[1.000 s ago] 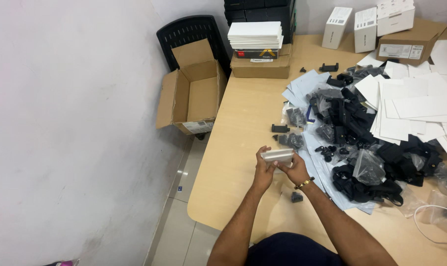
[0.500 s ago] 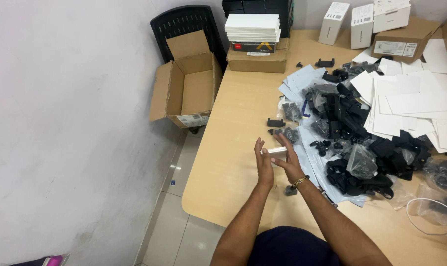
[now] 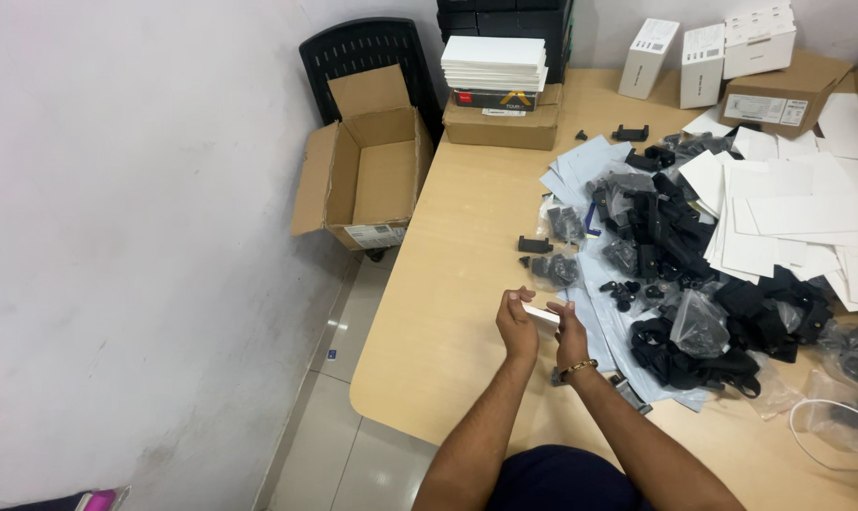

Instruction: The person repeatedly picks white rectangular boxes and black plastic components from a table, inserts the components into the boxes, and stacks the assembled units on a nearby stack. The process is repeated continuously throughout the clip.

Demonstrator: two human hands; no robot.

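Observation:
Both my hands are raised over the near edge of the wooden table (image 3: 467,246), pressed against a small flat white box (image 3: 542,315) held between them. My left hand (image 3: 517,325) grips its left end, and my right hand (image 3: 571,333), with a gold bracelet on the wrist, closes on its right end. To the right lies a heap of black plastic parts (image 3: 665,237), many of them in clear bags, spread over pale blue sheets. A single black part (image 3: 533,245) lies apart, just beyond my hands.
An open brown cardboard box (image 3: 362,180) rests on a black plastic chair at the table's left side. A stack of flat white boxes (image 3: 493,62) sits on a cardboard carton at the back. White sheets (image 3: 788,218) and upright white boxes (image 3: 703,52) fill the right and back.
The white box has turned from lying broadside between my fingers to being held edge-on, with my palms closed nearer together. The camera has shifted slightly.

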